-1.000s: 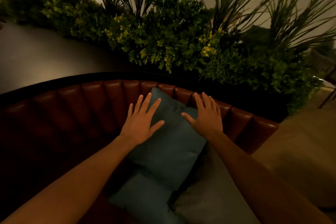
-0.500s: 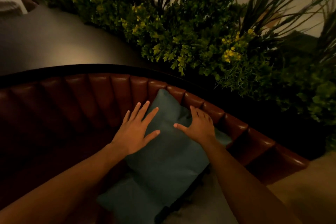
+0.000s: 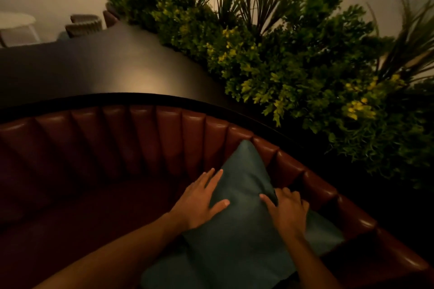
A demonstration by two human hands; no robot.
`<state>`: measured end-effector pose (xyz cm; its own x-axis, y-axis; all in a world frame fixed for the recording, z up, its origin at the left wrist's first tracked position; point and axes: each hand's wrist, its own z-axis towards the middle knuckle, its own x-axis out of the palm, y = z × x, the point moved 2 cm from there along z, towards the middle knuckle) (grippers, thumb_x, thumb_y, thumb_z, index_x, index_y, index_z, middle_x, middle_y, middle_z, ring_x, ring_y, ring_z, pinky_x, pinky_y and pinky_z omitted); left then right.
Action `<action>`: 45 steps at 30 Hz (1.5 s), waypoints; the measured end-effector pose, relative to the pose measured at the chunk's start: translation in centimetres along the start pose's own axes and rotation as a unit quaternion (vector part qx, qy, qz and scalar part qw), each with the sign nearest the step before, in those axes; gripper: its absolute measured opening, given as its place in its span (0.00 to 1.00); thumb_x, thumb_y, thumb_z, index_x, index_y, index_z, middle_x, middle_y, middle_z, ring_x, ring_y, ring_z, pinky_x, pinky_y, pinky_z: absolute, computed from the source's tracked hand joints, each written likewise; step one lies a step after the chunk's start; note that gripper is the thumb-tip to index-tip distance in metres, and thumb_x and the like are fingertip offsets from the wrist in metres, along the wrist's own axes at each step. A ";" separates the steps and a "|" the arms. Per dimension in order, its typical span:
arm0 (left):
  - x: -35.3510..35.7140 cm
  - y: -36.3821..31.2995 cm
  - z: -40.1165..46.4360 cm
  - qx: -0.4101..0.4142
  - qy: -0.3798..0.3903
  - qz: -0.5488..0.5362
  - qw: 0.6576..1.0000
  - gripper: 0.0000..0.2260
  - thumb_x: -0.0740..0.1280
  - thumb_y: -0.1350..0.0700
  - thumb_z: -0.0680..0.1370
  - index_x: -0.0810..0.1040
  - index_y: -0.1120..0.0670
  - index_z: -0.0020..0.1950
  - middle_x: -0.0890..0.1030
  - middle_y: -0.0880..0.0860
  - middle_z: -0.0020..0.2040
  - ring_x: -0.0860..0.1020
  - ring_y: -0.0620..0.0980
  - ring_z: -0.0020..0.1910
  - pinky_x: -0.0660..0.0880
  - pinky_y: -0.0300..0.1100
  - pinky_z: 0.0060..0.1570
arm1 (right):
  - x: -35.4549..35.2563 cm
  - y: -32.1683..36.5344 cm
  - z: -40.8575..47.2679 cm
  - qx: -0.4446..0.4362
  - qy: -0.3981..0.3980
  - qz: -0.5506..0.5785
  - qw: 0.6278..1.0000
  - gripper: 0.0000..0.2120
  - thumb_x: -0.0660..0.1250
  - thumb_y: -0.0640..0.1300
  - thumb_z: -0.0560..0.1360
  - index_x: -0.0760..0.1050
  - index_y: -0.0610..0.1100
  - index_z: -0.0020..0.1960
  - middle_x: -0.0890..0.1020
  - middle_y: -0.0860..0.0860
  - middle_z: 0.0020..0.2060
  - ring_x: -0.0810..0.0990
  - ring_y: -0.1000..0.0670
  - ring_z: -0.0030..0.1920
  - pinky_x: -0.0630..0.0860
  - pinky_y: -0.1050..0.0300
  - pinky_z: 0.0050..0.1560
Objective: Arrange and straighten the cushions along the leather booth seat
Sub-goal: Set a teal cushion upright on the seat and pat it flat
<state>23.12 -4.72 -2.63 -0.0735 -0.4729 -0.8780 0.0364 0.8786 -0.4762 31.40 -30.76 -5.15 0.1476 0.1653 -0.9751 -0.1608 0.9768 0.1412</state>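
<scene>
With both hands' fingers [image 3: 212, 177] spread flat on the square teal fabric cushion [image 3: 242, 223], uneven pressure risked tipping it off the ribbed brown leather backrest [image 3: 169, 129].

teal cushion [image 3: 237, 237] | corner up | leaning on ribbed brown leather backrest [image 3: 141, 134]
</scene>
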 end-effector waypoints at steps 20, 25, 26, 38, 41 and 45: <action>-0.6 2.0 -0.2 0.007 -0.010 -0.239 0.971 0.63 0.78 0.32 0.63 0.37 0.44 0.82 0.48 0.40 0.81 0.50 0.42 0.80 0.53 0.46 0.79 | -5.9 3.4 -6.0 -0.100 -0.265 0.098 0.954 0.16 0.63 0.55 0.77 0.82 0.47 0.38 0.75 0.53 0.31 0.72 0.48 0.39 0.63 0.50 0.46; -4.9 4.3 -2.2 -0.033 -0.053 -0.310 0.949 0.65 0.82 0.34 0.59 0.42 0.44 0.82 0.58 0.43 0.80 0.61 0.42 0.77 0.61 0.44 0.77 | -8.9 7.1 -5.7 -0.135 -0.275 0.139 0.942 0.17 0.64 0.54 0.78 0.81 0.45 0.37 0.74 0.53 0.31 0.73 0.46 0.38 0.59 0.54 0.46; -6.0 5.0 -2.9 -0.040 -0.061 -0.317 0.946 0.64 0.82 0.34 0.58 0.44 0.44 0.83 0.61 0.44 0.79 0.64 0.42 0.76 0.63 0.44 0.75 | -9.6 8.1 -5.7 -0.145 -0.274 0.147 0.939 0.17 0.64 0.54 0.78 0.81 0.45 0.37 0.74 0.53 0.32 0.73 0.46 0.38 0.59 0.54 0.46; -21.1 13.1 -14.8 -0.092 -0.250 -0.245 0.932 0.38 0.81 0.35 0.61 0.76 0.48 0.66 0.83 0.44 0.58 0.81 0.42 0.57 0.78 0.44 0.60 | -13.7 24.9 -6.3 -0.205 -0.272 0.243 0.908 0.18 0.63 0.58 0.80 0.84 0.46 0.45 0.77 0.53 0.36 0.73 0.47 0.43 0.61 0.52 0.48; -25.0 15.4 -18.9 -0.103 -0.290 -0.209 0.928 0.36 0.81 0.36 0.61 0.76 0.49 0.64 0.83 0.46 0.57 0.81 0.44 0.55 0.79 0.46 0.58 | -13.9 30.0 -7.4 -0.203 -0.246 0.274 0.907 0.22 0.62 0.61 0.79 0.85 0.46 0.55 0.81 0.50 0.42 0.76 0.44 0.47 0.66 0.49 0.50; -30.0 18.7 -24.9 -0.121 -0.318 -0.119 0.933 0.34 0.80 0.35 0.63 0.76 0.50 0.64 0.84 0.50 0.56 0.81 0.50 0.54 0.77 0.47 0.56 | -15.1 38.3 -9.7 -0.228 -0.209 0.320 0.896 0.25 0.63 0.60 0.78 0.81 0.44 0.66 0.81 0.45 0.52 0.78 0.39 0.55 0.71 0.45 0.57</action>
<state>1.22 27.57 16.03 0.5588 -0.5322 -0.6360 -0.1371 0.6971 -0.7037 13.51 2.87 13.28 0.2191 0.8006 -0.5576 -0.7111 0.5224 0.4706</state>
